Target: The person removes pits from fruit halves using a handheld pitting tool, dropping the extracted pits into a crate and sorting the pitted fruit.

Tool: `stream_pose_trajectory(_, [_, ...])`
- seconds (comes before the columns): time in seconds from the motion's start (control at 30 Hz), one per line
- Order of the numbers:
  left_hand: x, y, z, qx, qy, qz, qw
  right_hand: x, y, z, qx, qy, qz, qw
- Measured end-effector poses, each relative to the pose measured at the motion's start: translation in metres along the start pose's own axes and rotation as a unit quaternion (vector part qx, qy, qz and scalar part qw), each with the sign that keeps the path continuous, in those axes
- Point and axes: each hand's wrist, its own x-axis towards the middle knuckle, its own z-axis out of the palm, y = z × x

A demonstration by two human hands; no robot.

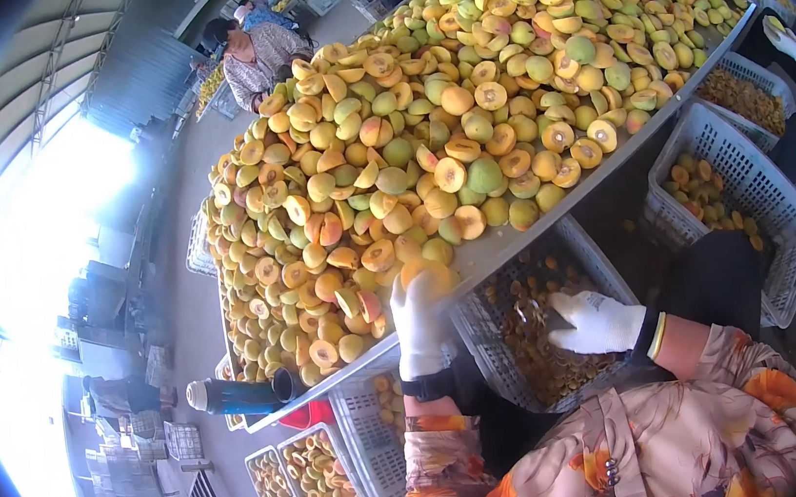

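Observation:
My left hand (419,329), in a white glove, is at the table's front edge with its fingers closed on a yellow-orange fruit half (426,281), which is blurred. My right hand (595,322), also gloved in white, is over a crate of brown pits (543,355). Its fingers are curled around something shiny, too small to make out. A large heap of cut and whole yellow-green fruit (463,128) covers the tabletop beyond my hands.
A blue bottle (238,394) lies at the table's left corner. Crates of fruit (322,488) stand at lower left. At right are a grey crate (756,198) and a crate of pits (744,99). A person (264,60) works across the table; another person's gloved hand (783,38) shows at right.

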Motion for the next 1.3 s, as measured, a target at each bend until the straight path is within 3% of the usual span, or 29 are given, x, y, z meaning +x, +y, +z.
stream_pose_trajectory(0.03, [-0.012, 0.003, 0.005, -0.064, -0.024, 0.013, 0.998, 0.000, -0.004, -0.001, 0.028, 0.022, -0.012, 0.999])
stream_pose_trajectory(0.1, [-0.040, 0.006, 0.014, -0.059, -0.061, 0.031, 0.996, -0.001, -0.024, -0.004, 0.080, 0.052, -0.043, 0.995])
stream_pose_trajectory(0.23, [-0.101, 0.036, 0.050, -0.305, -0.102, 0.004, 0.947, -0.009, -0.066, -0.009, 0.076, 0.098, -0.121, 0.985])
stream_pose_trajectory(0.33, [-0.134, 0.044, 0.057, -0.194, -0.127, 0.043, 0.972, -0.021, -0.083, -0.003, 0.046, 0.135, -0.164, 0.976])
stream_pose_trajectory(0.43, [-0.158, 0.048, 0.062, -0.054, -0.091, 0.122, 0.987, -0.031, -0.099, -0.002, 0.018, 0.168, -0.198, 0.966])
stream_pose_trajectory(0.53, [-0.177, 0.046, 0.065, -0.073, -0.048, 0.136, 0.987, -0.041, -0.108, 0.001, -0.013, 0.162, -0.208, 0.965])
stream_pose_trajectory(0.63, [-0.186, 0.042, 0.066, -0.044, 0.002, 0.168, 0.985, -0.051, -0.113, 0.010, -0.009, 0.142, -0.157, 0.977])
stream_pose_trajectory(0.73, [-0.193, 0.043, 0.069, -0.018, 0.025, 0.220, 0.975, -0.053, -0.115, 0.020, 0.010, 0.216, -0.214, 0.953])
stream_pose_trajectory(0.8, [-0.197, 0.050, 0.073, 0.005, 0.036, 0.242, 0.970, -0.055, -0.115, 0.023, 0.067, 0.179, -0.207, 0.960])
stream_pose_trajectory(1.03, [-0.202, 0.067, 0.072, 0.053, 0.023, 0.191, 0.980, -0.060, -0.119, 0.011, 0.127, 0.099, -0.183, 0.970])
stream_pose_trajectory(1.17, [-0.197, 0.063, 0.072, 0.019, 0.018, 0.161, 0.987, -0.051, -0.111, -0.010, 0.069, 0.011, -0.177, 0.982])
stream_pose_trajectory(1.3, [-0.190, 0.055, 0.077, -0.078, 0.013, 0.133, 0.988, -0.047, -0.113, -0.007, 0.102, 0.071, -0.188, 0.974])
